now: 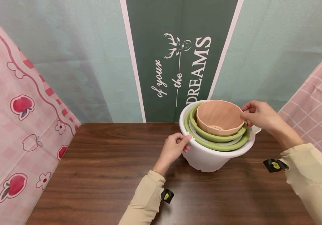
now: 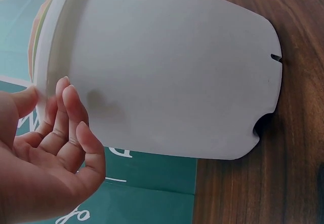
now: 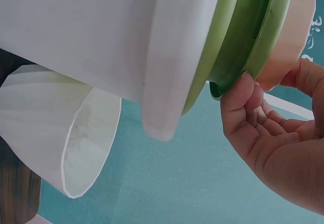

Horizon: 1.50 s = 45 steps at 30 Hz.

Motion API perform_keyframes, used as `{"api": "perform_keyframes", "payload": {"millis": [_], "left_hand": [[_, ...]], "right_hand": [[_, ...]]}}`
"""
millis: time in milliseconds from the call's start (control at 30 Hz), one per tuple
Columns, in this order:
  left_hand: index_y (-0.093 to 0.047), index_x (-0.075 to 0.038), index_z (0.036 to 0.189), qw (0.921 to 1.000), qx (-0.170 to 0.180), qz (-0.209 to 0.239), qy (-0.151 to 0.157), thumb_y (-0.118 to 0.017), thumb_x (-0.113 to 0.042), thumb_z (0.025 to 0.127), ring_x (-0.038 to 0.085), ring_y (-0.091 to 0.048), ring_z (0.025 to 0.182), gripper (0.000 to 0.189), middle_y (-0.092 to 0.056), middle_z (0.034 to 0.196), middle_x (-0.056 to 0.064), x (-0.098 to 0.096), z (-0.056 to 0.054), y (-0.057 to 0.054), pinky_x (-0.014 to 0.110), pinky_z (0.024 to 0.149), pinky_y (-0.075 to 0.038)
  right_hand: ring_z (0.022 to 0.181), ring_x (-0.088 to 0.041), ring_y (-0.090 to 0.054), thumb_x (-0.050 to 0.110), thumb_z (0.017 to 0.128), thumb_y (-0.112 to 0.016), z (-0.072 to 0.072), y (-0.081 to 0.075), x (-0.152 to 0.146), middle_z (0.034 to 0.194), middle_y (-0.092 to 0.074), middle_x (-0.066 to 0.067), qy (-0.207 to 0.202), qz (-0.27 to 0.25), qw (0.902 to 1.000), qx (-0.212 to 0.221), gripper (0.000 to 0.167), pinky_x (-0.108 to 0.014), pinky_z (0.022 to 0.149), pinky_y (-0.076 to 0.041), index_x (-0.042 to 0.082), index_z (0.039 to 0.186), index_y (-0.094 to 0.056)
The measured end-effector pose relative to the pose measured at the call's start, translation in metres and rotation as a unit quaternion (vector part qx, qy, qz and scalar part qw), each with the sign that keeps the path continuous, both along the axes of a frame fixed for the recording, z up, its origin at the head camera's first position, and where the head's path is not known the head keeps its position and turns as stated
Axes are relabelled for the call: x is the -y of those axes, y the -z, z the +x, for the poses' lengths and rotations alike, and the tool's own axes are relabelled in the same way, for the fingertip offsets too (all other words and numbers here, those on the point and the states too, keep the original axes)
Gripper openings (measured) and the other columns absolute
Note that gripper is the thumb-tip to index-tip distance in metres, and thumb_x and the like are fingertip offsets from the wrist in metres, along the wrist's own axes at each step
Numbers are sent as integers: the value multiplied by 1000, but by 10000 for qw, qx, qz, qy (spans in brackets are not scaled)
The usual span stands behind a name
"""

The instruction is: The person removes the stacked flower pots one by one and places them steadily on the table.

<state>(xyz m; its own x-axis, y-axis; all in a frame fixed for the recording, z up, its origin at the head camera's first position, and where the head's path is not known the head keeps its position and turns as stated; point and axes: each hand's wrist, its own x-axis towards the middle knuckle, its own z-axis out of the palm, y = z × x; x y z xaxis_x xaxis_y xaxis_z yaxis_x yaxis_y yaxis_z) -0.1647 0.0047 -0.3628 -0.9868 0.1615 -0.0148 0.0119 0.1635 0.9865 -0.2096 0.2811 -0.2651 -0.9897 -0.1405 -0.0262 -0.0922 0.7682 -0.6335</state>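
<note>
A large white flowerpot [image 1: 205, 157] stands on the table with green-rimmed pots [image 1: 221, 147] nested inside it. Topmost in the stack sits a faceted peach flowerpot [image 1: 220, 114], tilted, with drainage holes in its base. My left hand [image 1: 175, 147] pinches the white pot's rim at its near left; in the left wrist view the thumb lies over the rim [image 2: 43, 82], fingers beneath. On the far side, my right hand [image 1: 259, 114] pinches the peach pot's right edge. The right wrist view shows its fingertips [image 3: 245, 84] beside the upper green rim [image 3: 271, 26].
Behind the stack on the right lies another white pot [image 3: 81, 133], mostly hidden from the head view. The brown wooden table [image 1: 107, 168] runs back to a teal and green cloth [image 1: 93, 62]. Pink cloths hang at the left [image 1: 14, 125] and right [image 1: 318, 118].
</note>
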Motion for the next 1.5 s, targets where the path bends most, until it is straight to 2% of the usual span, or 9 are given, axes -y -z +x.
{"api": "perform_keyframes", "payload": {"millis": [333, 700, 1500], "left_hand": [[-60, -3, 79, 10000, 35, 23, 6, -62, -30, 87, 10, -57, 54, 28, -60, 60, 3, 0, 0, 0, 21, 52, -44], [-60, -2, 78, 10000, 61, 72, 6, -62, -30, 87, 10, -57, 53, 29, -60, 59, 4, 0, 0, 0, 21, 51, -44], [-60, -2, 78, 9999, 41, 130, 31, -62, -30, 87, 11, -58, 53, 30, -61, 60, 5, 1, 1, 1, 26, 54, -47]], "right_hand": [[54, -12, -53, 9, 87, -52, 1, -1, -1, 65, -53, -4, 52, 0, 10000, 33, 31, -24, 56, -44, -10, 110, -44], [54, -10, -54, 8, 88, -52, 1, -1, -1, 64, -53, -4, 78, -229, 9997, 61, 30, -24, 54, -45, -11, 109, -43], [46, -12, -54, 3, 87, -50, 4, -12, -2, 55, -53, -1, 179, -732, 9968, -258, 24, -25, 48, -48, -14, 102, -44]]}}
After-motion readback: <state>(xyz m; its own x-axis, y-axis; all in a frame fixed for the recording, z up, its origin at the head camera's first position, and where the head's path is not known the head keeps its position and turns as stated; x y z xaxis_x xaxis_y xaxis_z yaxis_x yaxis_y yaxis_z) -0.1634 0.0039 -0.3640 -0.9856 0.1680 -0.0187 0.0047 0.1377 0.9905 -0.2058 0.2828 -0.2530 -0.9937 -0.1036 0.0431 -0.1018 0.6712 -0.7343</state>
